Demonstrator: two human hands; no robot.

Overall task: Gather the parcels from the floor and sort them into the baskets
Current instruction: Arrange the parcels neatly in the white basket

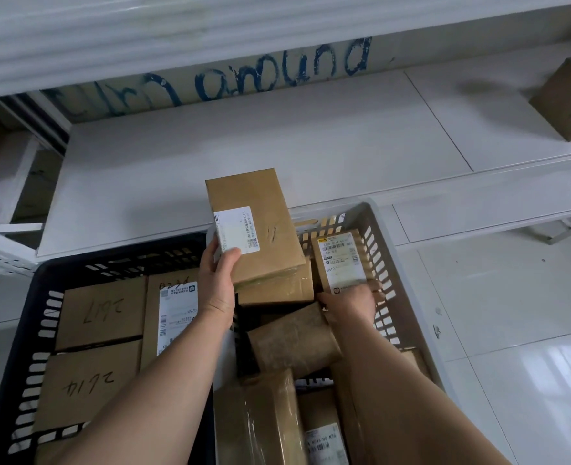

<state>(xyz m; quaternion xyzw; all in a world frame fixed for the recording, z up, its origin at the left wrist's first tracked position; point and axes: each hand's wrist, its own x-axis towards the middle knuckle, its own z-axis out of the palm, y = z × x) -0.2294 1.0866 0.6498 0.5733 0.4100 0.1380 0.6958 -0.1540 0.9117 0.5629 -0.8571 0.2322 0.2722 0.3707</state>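
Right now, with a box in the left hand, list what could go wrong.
1. The left hand grips the lifted box only at its near corner; it may tip and fall.
2. The right hand is wedged among crowded parcels in the grey basket; the labelled parcel leaning against the wall might topple.

White metal shelving [277, 156] with a bare lower shelf board; its rear panel [210, 82] bears blue hand-painted lettering reading "around". An upper shelf edge [143, 35] crosses the top. Glossy white floor tiles [512, 330] at right reflect soft, even light. A side shelf bay [5, 182] stands at left.
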